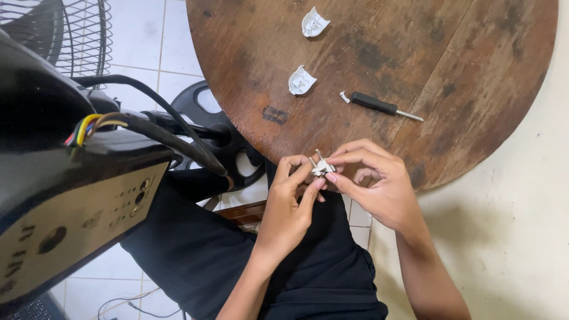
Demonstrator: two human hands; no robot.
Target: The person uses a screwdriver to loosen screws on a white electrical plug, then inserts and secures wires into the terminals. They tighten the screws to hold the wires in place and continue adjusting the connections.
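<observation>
left hand [288,204] + right hand [376,184] fingers pinched on small white plug part [322,168] at table [474,71] edge | worn round wood; two white shells [301,80], screwdriver [379,106] | tile floor [148,47], fan [65,29]

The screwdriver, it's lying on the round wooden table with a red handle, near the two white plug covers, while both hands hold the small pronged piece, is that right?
Not quite: the handle is black, not red, as the head view shows. The screwdriver does lie on the round wooden table, near the two white plug covers, while the left hand and right hand hold the small pronged piece.
</observation>
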